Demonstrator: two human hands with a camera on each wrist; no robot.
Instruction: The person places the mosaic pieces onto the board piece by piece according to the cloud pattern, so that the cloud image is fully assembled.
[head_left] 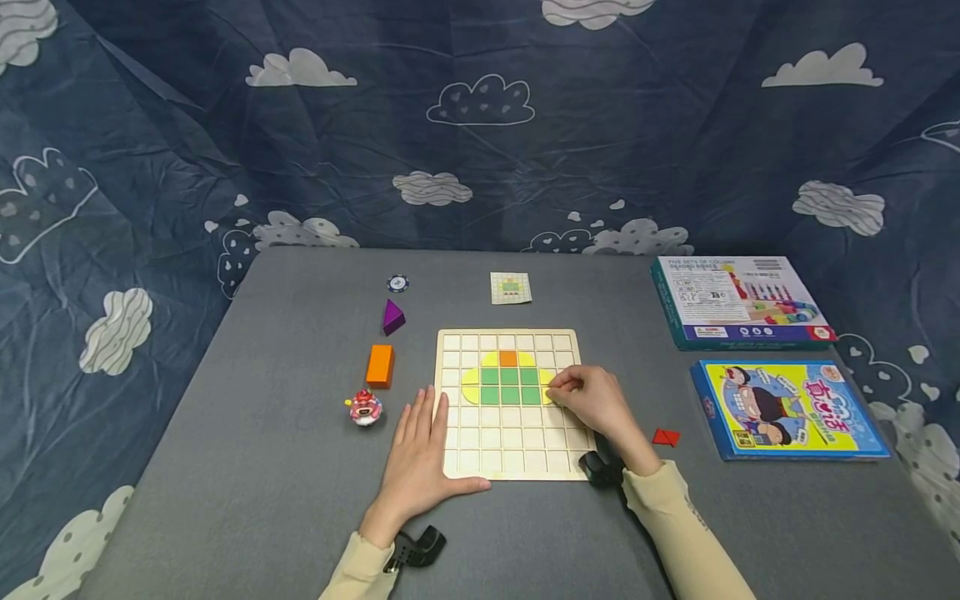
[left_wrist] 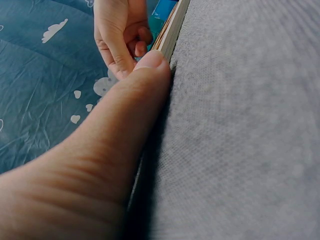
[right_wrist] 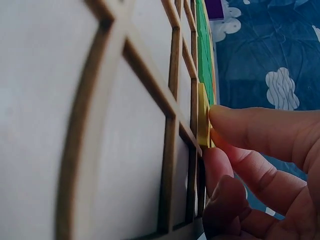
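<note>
Yellow piece (right_wrist: 203,116) is being set into the wooden grid board (head_left: 510,454), at the right end of the green squares (head_left: 510,385). Left of the board, an orange block (head_left: 380,365) is seen. The board's left edge is pressed flat by the left hand (head_left: 420,454), fingers straight. The yellow piece is pinched by the right hand (head_left: 592,400). It probably needs to be pushed down flat next.

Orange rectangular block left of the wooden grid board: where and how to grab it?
Probably pinch the orange rectangular block across its two long side faces, coming from above. It lies flat on the grey table, long axis pointing away, apart from the purple pyramid and toy figure, so both sides look free.
</note>
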